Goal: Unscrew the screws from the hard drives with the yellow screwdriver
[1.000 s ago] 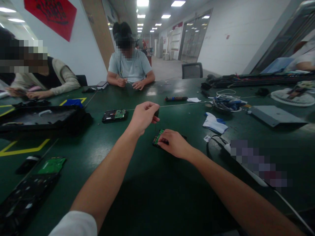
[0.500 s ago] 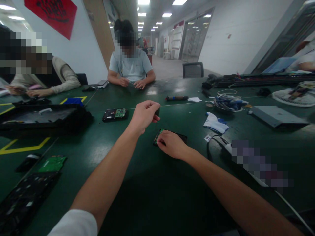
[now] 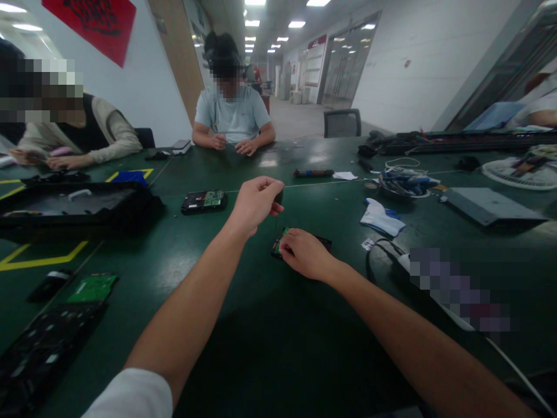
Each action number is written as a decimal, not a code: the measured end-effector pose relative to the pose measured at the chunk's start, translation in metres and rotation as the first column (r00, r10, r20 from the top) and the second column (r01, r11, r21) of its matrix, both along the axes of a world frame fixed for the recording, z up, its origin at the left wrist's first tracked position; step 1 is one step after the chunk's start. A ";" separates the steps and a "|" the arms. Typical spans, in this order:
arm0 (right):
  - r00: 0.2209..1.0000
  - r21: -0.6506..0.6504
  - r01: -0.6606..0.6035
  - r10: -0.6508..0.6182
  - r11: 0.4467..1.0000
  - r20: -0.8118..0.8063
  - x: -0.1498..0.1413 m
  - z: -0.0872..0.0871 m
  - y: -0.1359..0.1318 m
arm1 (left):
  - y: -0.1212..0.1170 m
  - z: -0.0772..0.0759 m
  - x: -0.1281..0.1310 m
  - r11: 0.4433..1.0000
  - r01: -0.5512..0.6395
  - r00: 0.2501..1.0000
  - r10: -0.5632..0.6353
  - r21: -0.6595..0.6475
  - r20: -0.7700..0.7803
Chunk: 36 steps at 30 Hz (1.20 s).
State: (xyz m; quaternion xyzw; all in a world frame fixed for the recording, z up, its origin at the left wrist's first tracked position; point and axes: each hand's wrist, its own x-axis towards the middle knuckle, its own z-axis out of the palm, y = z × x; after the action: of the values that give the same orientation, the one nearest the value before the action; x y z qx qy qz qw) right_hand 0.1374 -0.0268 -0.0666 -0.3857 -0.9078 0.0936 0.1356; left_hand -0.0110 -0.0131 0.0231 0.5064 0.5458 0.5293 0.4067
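Note:
My left hand (image 3: pixel 260 200) is closed round the dark handle of a screwdriver (image 3: pixel 276 222), whose thin shaft points straight down. Below it lies a black device with a green circuit board (image 3: pixel 322 241) on the table. My right hand (image 3: pixel 302 252) rests over the near side of that device, its fingers bent together at the board's edge. The fingertips hide what they pinch, if anything, and the screwdriver's tip is too small to make out. A similar black device with a green board (image 3: pixel 203 201) lies farther back, left of my left hand.
A large black tray (image 3: pixel 78 212) stands on the left. Circuit boards (image 3: pixel 93 288) lie at the front left. To the right are a white-and-blue glove (image 3: pixel 382 218), a power strip (image 3: pixel 439 299) and a grey metal case (image 3: pixel 494 205). Two people sit across the green table (image 3: pixel 183 267).
Hardly anything differs. My right fingers have shifted very slightly on the device, while my left hand keeps the screwdriver in the same place.

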 end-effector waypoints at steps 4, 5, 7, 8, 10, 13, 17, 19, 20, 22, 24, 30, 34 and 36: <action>1.000 -0.004 0.030 -0.030 1.000 -0.006 0.000 0.002 0.000 | 0.001 -0.001 0.000 1.000 0.004 1.000 -0.004 0.008 0.003; 0.999 -0.008 0.037 -0.037 0.999 -0.011 -0.001 0.001 0.000 | 0.000 0.000 0.000 1.000 0.003 1.000 -0.003 0.007 0.003; 0.999 -0.018 0.044 -0.045 0.999 -0.020 -0.003 0.000 0.000 | 0.000 0.000 0.000 1.000 -0.001 1.000 0.001 0.003 0.001; 0.999 -0.021 0.046 -0.047 0.999 -0.023 -0.003 -0.001 0.000 | 0.000 0.000 0.000 1.000 -0.003 1.000 0.003 0.002 0.001; 0.999 -0.022 0.044 -0.045 0.999 -0.024 -0.005 -0.002 0.000 | -0.001 0.001 0.000 1.000 -0.008 1.000 0.008 0.005 0.006; 0.999 -0.013 0.033 -0.033 0.999 -0.020 -0.004 -0.003 0.000 | 0.000 0.001 0.000 1.000 -0.007 1.000 0.007 0.005 0.007; 0.999 0.001 0.030 -0.030 1.000 -0.027 -0.003 -0.003 0.001 | 0.000 0.000 -0.001 1.000 0.000 1.000 0.000 0.002 0.000; 0.999 0.000 0.041 -0.041 0.999 -0.030 -0.003 -0.002 0.000 | 0.000 0.000 -0.001 1.000 0.000 1.000 0.000 -0.001 0.002; 0.998 -0.004 0.046 -0.046 0.999 -0.032 -0.003 -0.002 0.000 | 0.000 0.000 -0.001 1.000 0.000 1.000 0.000 -0.002 0.003; 0.998 -0.016 0.051 -0.052 0.999 -0.035 -0.004 -0.002 -0.001 | 0.000 0.001 0.000 1.000 -0.002 1.000 0.002 -0.002 0.004; 0.998 -0.029 0.051 -0.052 0.998 -0.036 -0.006 -0.002 -0.001 | -0.001 0.001 0.000 1.000 -0.003 1.000 0.003 -0.003 0.002; 0.999 -0.048 0.040 -0.041 0.998 -0.032 -0.005 -0.003 -0.001 | 0.000 0.000 0.000 1.000 -0.002 1.000 0.002 0.007 0.002; 1.000 -0.034 0.022 -0.023 0.999 -0.022 -0.003 -0.001 -0.001 | 0.001 0.000 0.000 1.000 0.001 1.000 -0.001 0.007 0.000; 1.000 -0.015 0.012 -0.012 1.000 -0.008 -0.003 0.001 -0.002 | 0.001 0.000 0.000 1.000 0.000 1.000 0.000 0.002 -0.003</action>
State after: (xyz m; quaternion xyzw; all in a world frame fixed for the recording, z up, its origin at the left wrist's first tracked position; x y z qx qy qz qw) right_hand 0.1343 -0.0290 -0.0655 -0.3918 -0.9041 0.1014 0.1370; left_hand -0.0114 -0.0120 0.0230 0.5076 0.5461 0.5290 0.4052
